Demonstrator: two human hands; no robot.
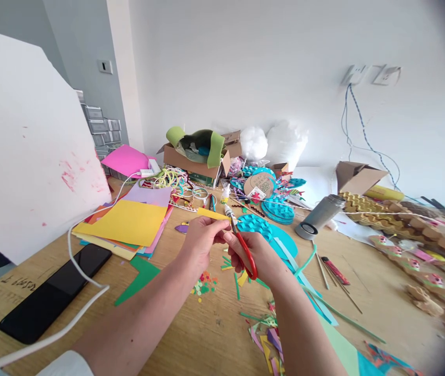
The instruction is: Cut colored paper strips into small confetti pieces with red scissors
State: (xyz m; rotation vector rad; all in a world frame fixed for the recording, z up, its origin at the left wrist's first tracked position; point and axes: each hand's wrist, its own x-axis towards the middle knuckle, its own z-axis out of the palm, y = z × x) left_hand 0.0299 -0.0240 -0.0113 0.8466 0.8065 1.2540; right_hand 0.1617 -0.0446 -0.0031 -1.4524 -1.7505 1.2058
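Observation:
My left hand point(202, 235) pinches a narrow strip of yellow paper point(211, 213) above the middle of the table. Close beside it, my right hand point(252, 253) grips a pair of scissors point(248, 256) with red handles. The blades point away from me, near the strip's right end; whether they touch the paper I cannot tell. Below my hands lie small round paper dots point(205, 284) in red, orange and green, and thin green and yellow paper slivers point(237, 282). A small white glue bottle point(225, 194) stands just beyond the blades.
Coloured paper sheets point(128, 222) are stacked at left, near a black phone point(54, 292) and a white cable point(71, 256). Blue egg-tray pieces point(256, 225) and a grey metal cylinder point(318, 216) lie to the right. A cardboard box point(195, 164) stands against the wall.

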